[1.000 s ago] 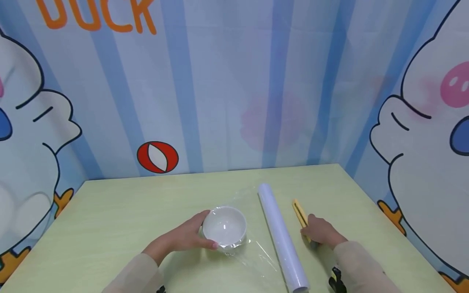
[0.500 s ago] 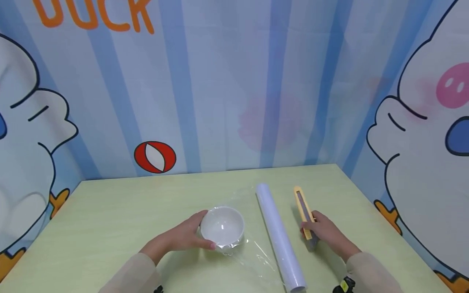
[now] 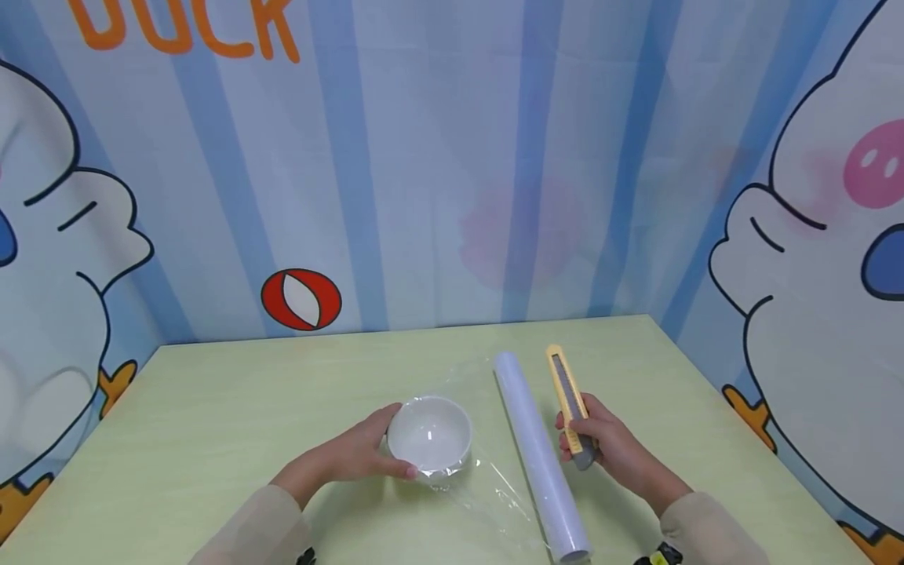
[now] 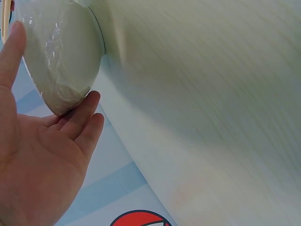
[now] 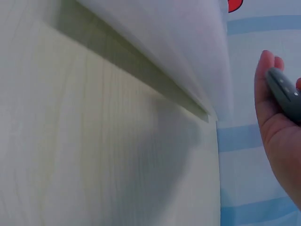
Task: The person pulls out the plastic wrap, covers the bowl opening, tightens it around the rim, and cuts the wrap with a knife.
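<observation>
A white bowl (image 3: 429, 433) stands on the table with clear plastic wrap (image 3: 494, 486) over it and trailing to the right. My left hand (image 3: 353, 451) grips the bowl's left side, thumb at the near rim and fingers round the far side. In the left wrist view, crinkled film covers the bowl (image 4: 70, 42). My right hand (image 3: 610, 439) holds a yellow utility knife (image 3: 568, 392) above the table, its grey end toward me. Only that grey end of the knife (image 5: 284, 94) shows in the right wrist view.
A long pale roll (image 3: 540, 463) of plastic wrap lies between bowl and knife, pointing away from me. Its film reaches left to the bowl. Behind the light wooden table (image 3: 282, 392) hangs a blue striped cloth (image 3: 438, 157) with cartoon prints.
My right hand has picked the utility knife up off the table, turned it and brought it left, close to the roll. The left hand and bowl have stayed put.
</observation>
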The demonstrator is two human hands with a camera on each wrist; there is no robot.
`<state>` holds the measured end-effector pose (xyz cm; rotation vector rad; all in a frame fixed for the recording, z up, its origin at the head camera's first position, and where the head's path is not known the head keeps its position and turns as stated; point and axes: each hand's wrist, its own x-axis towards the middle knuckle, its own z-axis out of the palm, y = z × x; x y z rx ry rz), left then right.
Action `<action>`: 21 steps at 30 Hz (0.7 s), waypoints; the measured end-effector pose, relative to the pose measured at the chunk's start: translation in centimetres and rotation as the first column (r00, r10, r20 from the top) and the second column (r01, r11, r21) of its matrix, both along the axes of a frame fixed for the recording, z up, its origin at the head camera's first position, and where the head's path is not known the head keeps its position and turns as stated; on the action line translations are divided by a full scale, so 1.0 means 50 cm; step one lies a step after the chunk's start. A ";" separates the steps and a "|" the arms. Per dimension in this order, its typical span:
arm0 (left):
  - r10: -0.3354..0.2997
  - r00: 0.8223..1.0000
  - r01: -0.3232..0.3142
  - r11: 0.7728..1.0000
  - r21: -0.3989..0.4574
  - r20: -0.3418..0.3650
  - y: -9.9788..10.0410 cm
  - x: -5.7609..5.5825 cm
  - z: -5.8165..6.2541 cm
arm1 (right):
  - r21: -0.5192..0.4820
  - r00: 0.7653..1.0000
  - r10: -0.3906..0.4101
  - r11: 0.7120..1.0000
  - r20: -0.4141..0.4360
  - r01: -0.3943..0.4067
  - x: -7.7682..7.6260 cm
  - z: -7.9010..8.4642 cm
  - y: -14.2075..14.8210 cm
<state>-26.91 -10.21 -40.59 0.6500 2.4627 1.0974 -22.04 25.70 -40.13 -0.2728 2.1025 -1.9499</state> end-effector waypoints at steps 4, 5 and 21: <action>-0.004 1.000 0.004 1.000 -0.003 -0.005 0.000 -0.001 0.000 | 0.013 0.998 0.024 1.000 -0.054 -0.023 0.009 0.000 -0.002; -0.006 1.000 0.006 1.000 -0.004 -0.009 0.000 -0.001 0.000 | 0.024 0.998 0.020 1.000 -0.060 -0.019 0.010 -0.001 -0.003; -0.006 1.000 0.006 1.000 0.016 -0.002 0.002 0.001 -0.001 | 0.038 0.989 -0.136 0.990 -0.050 0.138 0.020 -0.010 -0.017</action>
